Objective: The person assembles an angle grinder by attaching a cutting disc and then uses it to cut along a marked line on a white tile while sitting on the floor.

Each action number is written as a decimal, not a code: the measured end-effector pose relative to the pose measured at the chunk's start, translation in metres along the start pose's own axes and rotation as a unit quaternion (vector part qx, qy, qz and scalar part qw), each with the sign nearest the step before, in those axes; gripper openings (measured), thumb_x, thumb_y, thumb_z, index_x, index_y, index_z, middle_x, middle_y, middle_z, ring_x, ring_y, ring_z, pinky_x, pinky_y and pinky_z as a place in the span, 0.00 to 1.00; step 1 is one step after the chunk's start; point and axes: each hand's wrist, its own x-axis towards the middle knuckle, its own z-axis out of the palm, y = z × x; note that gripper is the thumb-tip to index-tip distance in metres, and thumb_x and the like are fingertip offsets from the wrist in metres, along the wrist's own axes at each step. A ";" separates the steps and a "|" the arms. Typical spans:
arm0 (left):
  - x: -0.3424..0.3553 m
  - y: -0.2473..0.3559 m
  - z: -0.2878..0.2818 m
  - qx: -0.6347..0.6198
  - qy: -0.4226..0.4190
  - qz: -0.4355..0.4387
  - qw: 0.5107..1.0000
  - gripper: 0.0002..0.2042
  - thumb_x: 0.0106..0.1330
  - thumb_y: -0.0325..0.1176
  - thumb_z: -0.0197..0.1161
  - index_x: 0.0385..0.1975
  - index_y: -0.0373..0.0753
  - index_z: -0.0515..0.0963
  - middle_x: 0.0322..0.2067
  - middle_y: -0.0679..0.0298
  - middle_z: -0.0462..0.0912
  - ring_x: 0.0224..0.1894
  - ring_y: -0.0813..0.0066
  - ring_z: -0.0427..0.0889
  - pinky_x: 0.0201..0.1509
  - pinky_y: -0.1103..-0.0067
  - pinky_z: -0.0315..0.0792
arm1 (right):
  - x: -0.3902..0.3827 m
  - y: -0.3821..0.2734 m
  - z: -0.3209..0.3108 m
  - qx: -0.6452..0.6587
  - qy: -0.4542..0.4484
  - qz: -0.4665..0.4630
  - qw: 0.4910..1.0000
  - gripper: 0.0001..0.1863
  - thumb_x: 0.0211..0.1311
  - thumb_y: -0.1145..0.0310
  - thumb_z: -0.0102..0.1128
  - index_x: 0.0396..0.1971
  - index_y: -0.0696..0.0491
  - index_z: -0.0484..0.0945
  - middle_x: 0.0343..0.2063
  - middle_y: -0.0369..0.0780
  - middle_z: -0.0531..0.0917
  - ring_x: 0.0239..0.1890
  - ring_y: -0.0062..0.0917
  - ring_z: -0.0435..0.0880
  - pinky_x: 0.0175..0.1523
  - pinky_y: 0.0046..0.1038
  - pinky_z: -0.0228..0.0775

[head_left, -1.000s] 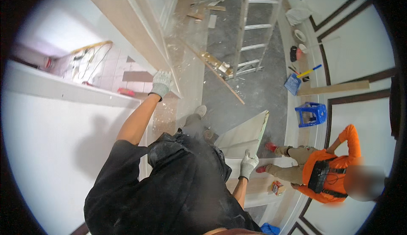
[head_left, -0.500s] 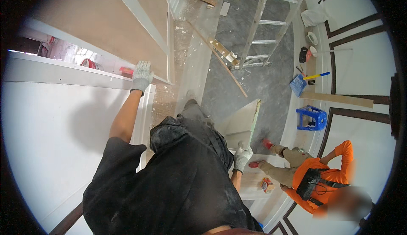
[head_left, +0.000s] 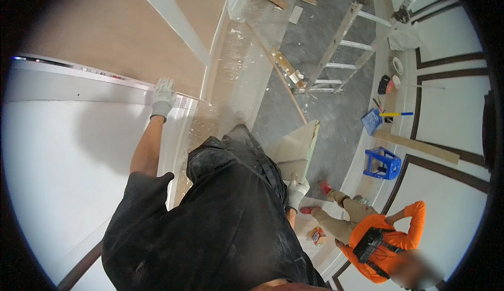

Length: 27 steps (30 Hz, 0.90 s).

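Observation:
My left hand point(head_left: 164, 99), in a pale knitted work glove, rests near the edge of a tan door with a white band point(head_left: 121, 39). Its fingers are stretched out along the door face. Only a narrow gap remains between that door and the white frame point(head_left: 79, 92) beside it. Low at my right side, my gloved right hand point(head_left: 297, 192) grips the near end of a cream board point(head_left: 294, 149) with a pale green edge. The board leans outward over the grey floor, and the fingers of that hand are partly hidden.
A co-worker in an orange top point(head_left: 386, 238) stands at the right, near a small box point(head_left: 318, 236). Beyond are a blue stool point(head_left: 382, 163), a blue dustpan point(head_left: 371, 121) and an aluminium ladder point(head_left: 341, 44). A long wooden strip point(head_left: 278, 73) and scraps lie on the dusty floor.
The tan door has swung toward the white frame, narrowing the gap to a slit, with my left hand moving along. My right hand keeps hold of the board. My view has shifted slightly.

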 end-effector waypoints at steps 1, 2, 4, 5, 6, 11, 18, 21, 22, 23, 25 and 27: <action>0.000 -0.007 0.002 -0.003 -0.007 0.003 1.000 0.32 0.71 0.43 0.63 0.74 0.38 0.73 0.77 0.55 0.70 0.83 0.61 0.61 0.89 0.64 0.46 | 0.003 -0.008 0.002 -0.019 -0.004 -0.026 0.999 0.18 0.74 0.59 0.69 0.39 0.63 0.88 0.28 0.50 0.89 0.28 0.37 0.85 0.40 0.41 0.77; 0.001 -0.012 0.005 0.001 -0.009 0.002 1.000 0.32 0.71 0.43 0.63 0.74 0.38 0.73 0.77 0.55 0.70 0.83 0.61 0.60 0.89 0.64 0.46 | 0.006 -0.016 0.004 0.001 -0.009 -0.014 1.000 0.18 0.74 0.60 0.69 0.39 0.63 0.88 0.28 0.49 0.90 0.28 0.36 0.86 0.40 0.41 0.77; 0.001 -0.027 0.008 0.022 -0.012 0.000 1.000 0.32 0.71 0.44 0.63 0.75 0.39 0.72 0.78 0.57 0.69 0.83 0.61 0.59 0.89 0.65 0.47 | 0.013 -0.029 0.012 0.000 -0.013 -0.016 1.000 0.18 0.74 0.60 0.69 0.39 0.64 0.88 0.30 0.49 0.90 0.30 0.36 0.86 0.41 0.40 0.78; 0.001 -0.031 0.010 0.039 -0.014 0.002 0.999 0.33 0.72 0.45 0.62 0.76 0.41 0.72 0.79 0.58 0.67 0.84 0.61 0.58 0.89 0.65 0.48 | 0.017 -0.035 0.018 0.045 -0.013 -0.013 0.999 0.20 0.74 0.59 0.69 0.41 0.66 0.88 0.32 0.48 0.92 0.32 0.34 0.88 0.43 0.39 0.78; 0.001 -0.036 0.012 0.060 -0.025 0.002 0.998 0.33 0.72 0.46 0.62 0.76 0.42 0.71 0.80 0.60 0.66 0.84 0.61 0.57 0.88 0.65 0.48 | 0.020 -0.040 0.022 0.049 -0.018 -0.014 0.999 0.20 0.74 0.59 0.68 0.41 0.66 0.88 0.32 0.48 0.92 0.33 0.34 0.89 0.44 0.39 0.79; 0.005 -0.053 0.023 0.102 -0.038 0.002 0.994 0.33 0.71 0.44 0.62 0.76 0.42 0.71 0.82 0.59 0.63 0.85 0.61 0.55 0.89 0.65 0.46 | 0.042 -0.054 0.032 0.017 -0.027 -0.059 0.998 0.23 0.73 0.56 0.71 0.40 0.67 0.88 0.31 0.50 0.92 0.33 0.37 0.90 0.43 0.39 0.79; 0.009 -0.075 0.042 0.059 -0.040 -0.024 0.997 0.32 0.70 0.41 0.64 0.75 0.41 0.73 0.83 0.59 0.61 0.85 0.62 0.54 0.89 0.65 0.46 | 0.075 -0.062 0.048 -0.057 -0.037 -0.118 0.991 0.26 0.72 0.52 0.70 0.38 0.67 0.88 0.30 0.52 0.91 0.31 0.41 0.90 0.42 0.41 0.79; 0.010 -0.076 0.030 0.068 -0.043 -0.007 0.997 0.30 0.70 0.40 0.64 0.72 0.40 0.75 0.81 0.58 0.65 0.85 0.61 0.55 0.89 0.64 0.48 | 0.084 -0.066 0.059 -0.110 0.005 -0.147 0.983 0.28 0.73 0.50 0.70 0.37 0.67 0.88 0.29 0.53 0.90 0.31 0.43 0.90 0.41 0.43 0.79; 0.008 -0.074 0.022 0.051 0.019 0.006 0.999 0.29 0.70 0.40 0.65 0.71 0.40 0.76 0.79 0.58 0.67 0.83 0.60 0.59 0.88 0.64 0.49 | 0.086 -0.069 0.061 -0.107 -0.014 -0.142 0.984 0.28 0.72 0.49 0.70 0.38 0.66 0.88 0.29 0.54 0.90 0.32 0.44 0.90 0.41 0.43 0.79; 0.005 -0.072 0.012 0.021 0.062 0.022 0.998 0.29 0.69 0.41 0.66 0.70 0.40 0.77 0.78 0.58 0.69 0.82 0.60 0.62 0.87 0.63 0.51 | 0.089 -0.072 0.062 -0.105 -0.030 -0.135 0.985 0.28 0.72 0.48 0.70 0.38 0.66 0.88 0.29 0.54 0.90 0.32 0.45 0.90 0.41 0.43 0.79; -0.004 -0.062 -0.010 -0.076 0.076 -0.015 0.994 0.27 0.71 0.42 0.66 0.68 0.38 0.78 0.74 0.57 0.74 0.79 0.59 0.66 0.85 0.63 0.54 | 0.093 -0.081 0.065 -0.090 -0.047 -0.111 0.989 0.29 0.72 0.48 0.71 0.37 0.66 0.88 0.29 0.54 0.90 0.32 0.46 0.90 0.41 0.44 0.78; -0.021 -0.049 -0.028 -0.206 0.047 -0.113 0.971 0.25 0.74 0.43 0.64 0.65 0.35 0.78 0.69 0.57 0.78 0.77 0.59 0.68 0.84 0.64 0.56 | 0.098 -0.091 0.069 -0.055 -0.059 -0.095 0.992 0.28 0.71 0.48 0.71 0.37 0.65 0.88 0.29 0.55 0.90 0.33 0.48 0.91 0.41 0.45 0.78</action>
